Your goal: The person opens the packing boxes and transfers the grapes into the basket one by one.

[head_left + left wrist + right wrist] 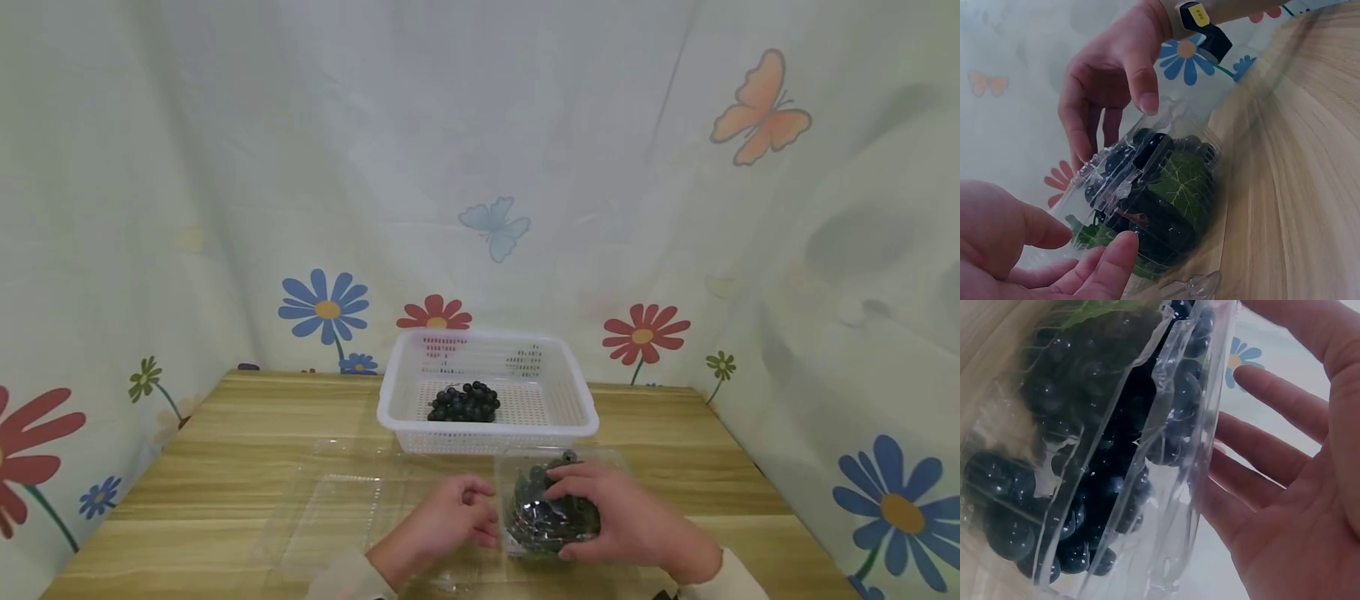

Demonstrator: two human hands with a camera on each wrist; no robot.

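Dark grapes [1169, 219] and a green leaf [1182, 184] are inside a clear plastic box [517, 546] on the table's near side. My right hand [626, 517] arches over its right side, fingers spread; in the right wrist view the fingertips [1225, 428] reach the box's edge. Beside the left wall is my left hand [453, 517], its fingers loosely bent and holding nothing. Seen from the left wrist, that hand's thumb [1044, 228] and fingers face the box, overlapping its near corner. Dark grapes fill much of the right wrist view behind creased, shiny plastic.
A white perforated basket [487, 429] stands behind the box, with a bunch of dark grapes [465, 404] inside. To the left, an empty clear plastic container [330, 508] lies on the wooden table [202, 475]. A flower-and-butterfly curtain [375, 167] hangs around the table.
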